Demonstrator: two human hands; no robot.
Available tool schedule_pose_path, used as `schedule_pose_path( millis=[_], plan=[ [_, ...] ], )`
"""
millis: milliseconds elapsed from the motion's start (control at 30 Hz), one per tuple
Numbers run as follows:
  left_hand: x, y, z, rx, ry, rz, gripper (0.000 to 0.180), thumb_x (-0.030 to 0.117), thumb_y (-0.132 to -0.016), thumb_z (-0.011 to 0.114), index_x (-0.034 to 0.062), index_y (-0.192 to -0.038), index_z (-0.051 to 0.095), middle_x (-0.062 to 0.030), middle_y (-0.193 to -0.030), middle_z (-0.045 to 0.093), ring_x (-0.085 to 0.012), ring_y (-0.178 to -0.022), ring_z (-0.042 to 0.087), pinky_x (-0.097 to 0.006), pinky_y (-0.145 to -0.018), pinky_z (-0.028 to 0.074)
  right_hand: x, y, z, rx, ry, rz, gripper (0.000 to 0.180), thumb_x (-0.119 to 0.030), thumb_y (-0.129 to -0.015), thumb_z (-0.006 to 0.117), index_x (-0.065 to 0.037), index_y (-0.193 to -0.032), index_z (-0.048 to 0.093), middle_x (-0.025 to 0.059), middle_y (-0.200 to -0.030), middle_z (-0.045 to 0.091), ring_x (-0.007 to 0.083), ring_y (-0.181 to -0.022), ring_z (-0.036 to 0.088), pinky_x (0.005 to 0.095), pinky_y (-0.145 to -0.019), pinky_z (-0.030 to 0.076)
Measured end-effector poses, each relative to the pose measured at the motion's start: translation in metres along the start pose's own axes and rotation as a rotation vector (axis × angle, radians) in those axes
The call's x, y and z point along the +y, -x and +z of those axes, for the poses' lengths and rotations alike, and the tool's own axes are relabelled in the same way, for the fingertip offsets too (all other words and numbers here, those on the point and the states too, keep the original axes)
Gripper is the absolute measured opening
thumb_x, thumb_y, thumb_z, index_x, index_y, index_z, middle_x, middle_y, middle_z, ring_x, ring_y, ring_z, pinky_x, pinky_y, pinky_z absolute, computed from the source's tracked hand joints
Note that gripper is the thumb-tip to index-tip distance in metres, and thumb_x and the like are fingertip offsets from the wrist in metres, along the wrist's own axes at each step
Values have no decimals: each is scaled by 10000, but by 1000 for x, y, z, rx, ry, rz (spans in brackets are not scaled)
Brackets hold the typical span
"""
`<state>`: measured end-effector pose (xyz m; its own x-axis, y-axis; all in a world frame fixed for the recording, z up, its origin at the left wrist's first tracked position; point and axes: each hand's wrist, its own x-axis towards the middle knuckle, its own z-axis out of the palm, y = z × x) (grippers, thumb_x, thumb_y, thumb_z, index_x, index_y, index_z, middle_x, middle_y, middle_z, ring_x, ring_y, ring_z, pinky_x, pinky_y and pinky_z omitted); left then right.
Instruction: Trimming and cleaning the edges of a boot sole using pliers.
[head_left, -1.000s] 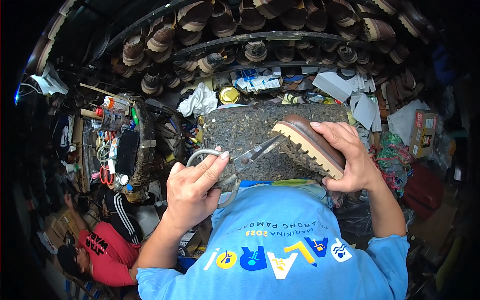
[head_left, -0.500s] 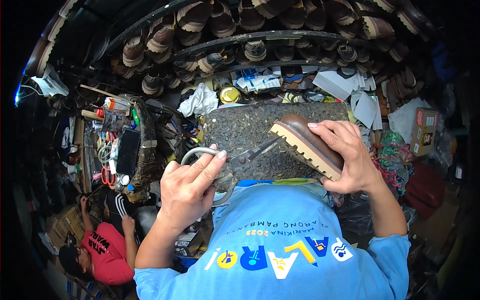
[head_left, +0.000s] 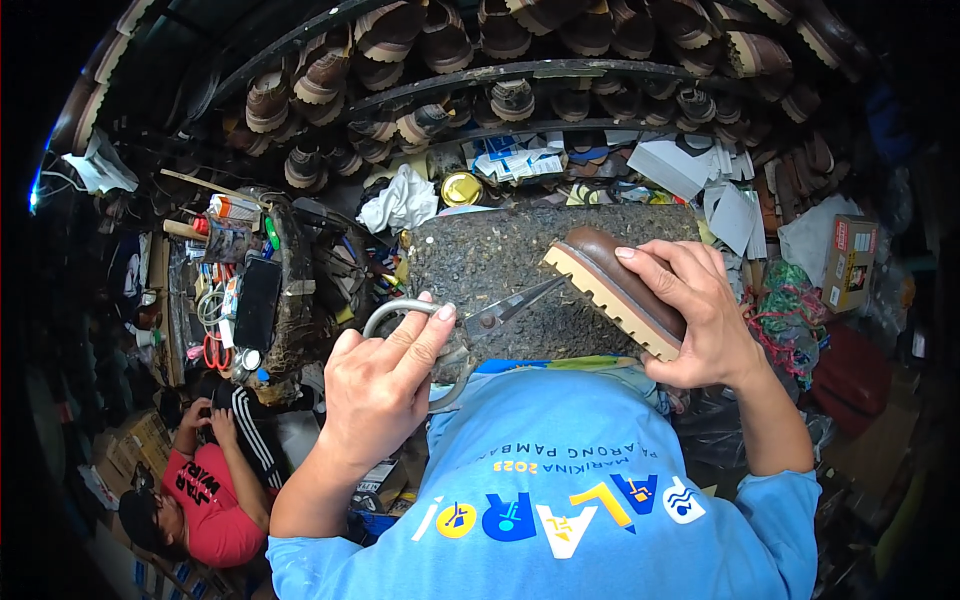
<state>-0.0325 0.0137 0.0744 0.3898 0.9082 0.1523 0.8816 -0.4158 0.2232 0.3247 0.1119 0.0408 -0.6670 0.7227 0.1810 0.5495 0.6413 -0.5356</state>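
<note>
My left hand (head_left: 380, 365) is closed round the looped grey handles of a large pair of scissors (head_left: 490, 318), two fingers lying over the upper loop. The blades point right, and their tips meet the toothed edge of a tan sole, partly hidden there. That sole belongs to a brown shoe (head_left: 598, 246), tilted with its sole facing the scissors. From the right, my right hand (head_left: 705, 320) grips the shoe, thumb and fingers on opposite sides. Both hands are over a dark, pitted work surface (head_left: 470, 245).
Racks of brown shoes (head_left: 445, 45) curve across the back. A yellow tin (head_left: 461, 189), crumpled white paper (head_left: 400, 198) and white sheets (head_left: 668, 165) lie behind the surface. A cluttered stand holds a black phone (head_left: 257, 303) at left. A person in red (head_left: 215, 500) sits lower left.
The scissor blades look slightly closer together at the sole. My hands and the shoe have barely shifted. The person in red has brought both hands together.
</note>
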Motion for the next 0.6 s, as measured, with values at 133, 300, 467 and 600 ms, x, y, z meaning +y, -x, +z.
schedule_pose_path(
  millis=[133, 300, 467, 600],
  plan=[
    [-10, 3, 1, -25, 52, -30, 712, -20, -678, 708, 71, -1383, 674, -156, -1246, 751, -246, -776, 721, -363, -644, 438, -1, 1, -6, -57, 50, 13, 1029, -312, -486, 761, -113, -1481, 590, 188, -1323, 598, 383, -1166, 581, 509, -1053, 383],
    [-22, 25, 52, -71, 161, -239, 676, 13, -743, 713, 90, -1411, 654, -148, -1077, 753, -344, -868, 730, -439, -754, 599, 3, 1, -5, -64, 84, 19, 1026, -323, -484, 770, -132, -1478, 599, 186, -1311, 597, 380, -1161, 579, 511, -1048, 383],
    [2, 0, 77, 69, 362, -151, 159, 57, -849, 795, 7, -998, 769, -134, -1007, 748, -318, -851, 727, -391, -746, 590, -5, -3, 1, -90, 80, 3, 1054, -334, -497, 840, -255, -1516, 582, 163, -1262, 574, 366, -1135, 544, 514, -1054, 365],
    [31, -48, 87, 300, 558, -52, 153, 12, -854, 788, -3, -1003, 761, -147, -974, 741, -298, -832, 741, -366, -737, 603, -6, -4, 9, -175, 142, -3, 1047, -325, -514, 840, -264, -1525, 576, 173, -1255, 585, 361, -1136, 539, 509, -1050, 356]
  ],
)
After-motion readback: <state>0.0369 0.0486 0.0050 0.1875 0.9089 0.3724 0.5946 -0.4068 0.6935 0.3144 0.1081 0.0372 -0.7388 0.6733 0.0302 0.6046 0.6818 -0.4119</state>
